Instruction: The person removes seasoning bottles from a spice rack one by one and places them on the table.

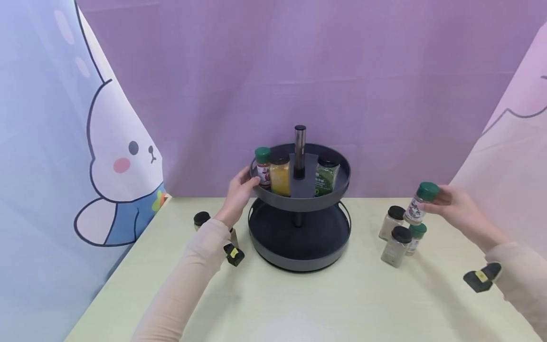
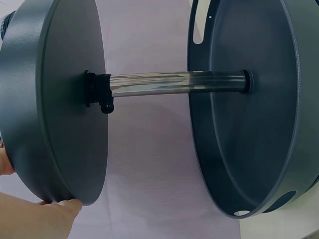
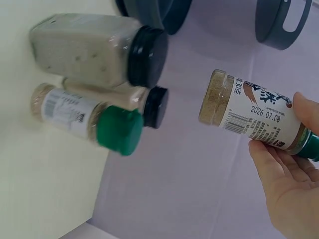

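Note:
A dark grey two-tier spice rack (image 1: 301,205) stands on the table. My left hand (image 1: 238,197) grips the rim of its upper tier at the left; in the left wrist view, fingers (image 2: 45,216) rest at that tier's edge. Beside that hand, on the upper tier, are a green-lidded jar (image 1: 263,173) and a yellow spice jar (image 1: 279,178), with a green herb jar (image 1: 326,178) farther right. My right hand (image 1: 463,213) holds a green-lidded spice jar (image 3: 259,114) with a white label, raised above the table and tilted. The lower tier (image 1: 299,242) holds no jars.
Below the right hand stand two black-lidded jars, one nearer (image 1: 395,249) and one behind (image 1: 391,224), plus another green-lidded jar (image 1: 414,240). Left of the rack, a black-lidded jar (image 1: 202,218) is partly hidden by the left arm. A purple curtain (image 1: 213,95) hangs behind the table.

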A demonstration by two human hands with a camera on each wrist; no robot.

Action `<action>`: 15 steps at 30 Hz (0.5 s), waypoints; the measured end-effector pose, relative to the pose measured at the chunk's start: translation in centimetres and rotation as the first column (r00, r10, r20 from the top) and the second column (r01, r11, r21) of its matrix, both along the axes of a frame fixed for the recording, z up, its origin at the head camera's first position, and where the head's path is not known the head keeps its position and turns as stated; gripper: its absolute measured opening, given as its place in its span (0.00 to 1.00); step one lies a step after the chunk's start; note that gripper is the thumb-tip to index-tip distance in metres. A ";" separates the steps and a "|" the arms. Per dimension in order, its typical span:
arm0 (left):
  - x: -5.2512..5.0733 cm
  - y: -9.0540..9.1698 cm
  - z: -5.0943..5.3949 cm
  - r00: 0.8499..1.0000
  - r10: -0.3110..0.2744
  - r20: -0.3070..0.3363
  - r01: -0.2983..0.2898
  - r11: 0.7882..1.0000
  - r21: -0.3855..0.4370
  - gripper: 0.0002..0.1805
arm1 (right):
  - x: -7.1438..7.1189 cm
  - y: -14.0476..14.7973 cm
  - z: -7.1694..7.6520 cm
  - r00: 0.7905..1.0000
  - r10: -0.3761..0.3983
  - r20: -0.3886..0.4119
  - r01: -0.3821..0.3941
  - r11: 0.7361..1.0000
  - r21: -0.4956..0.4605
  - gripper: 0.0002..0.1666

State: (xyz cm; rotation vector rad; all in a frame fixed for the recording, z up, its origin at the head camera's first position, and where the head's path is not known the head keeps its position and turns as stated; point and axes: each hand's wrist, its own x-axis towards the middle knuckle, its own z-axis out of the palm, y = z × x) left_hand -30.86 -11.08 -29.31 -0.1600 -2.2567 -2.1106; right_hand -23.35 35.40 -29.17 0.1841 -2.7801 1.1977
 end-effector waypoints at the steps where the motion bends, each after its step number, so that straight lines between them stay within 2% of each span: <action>1: 0.0 0.0 0.0 1.000 -0.002 -0.001 0.002 1.000 0.001 0.34 | 0.1 0.2 -0.1 1.000 -0.002 -0.001 0.002 1.000 -0.004 0.41; 10: 0.4 -0.1 0.4 1.000 0.004 0.003 -0.004 1.000 -0.007 0.34 | 1.1 2.0 -1.4 0.999 -0.036 0.021 0.036 0.999 -0.015 0.43; 15: 0.4 -0.1 0.3 1.000 0.010 0.019 -0.009 1.000 -0.012 0.34 | 1.8 2.6 -2.0 0.999 -0.030 0.020 0.030 0.999 0.013 0.38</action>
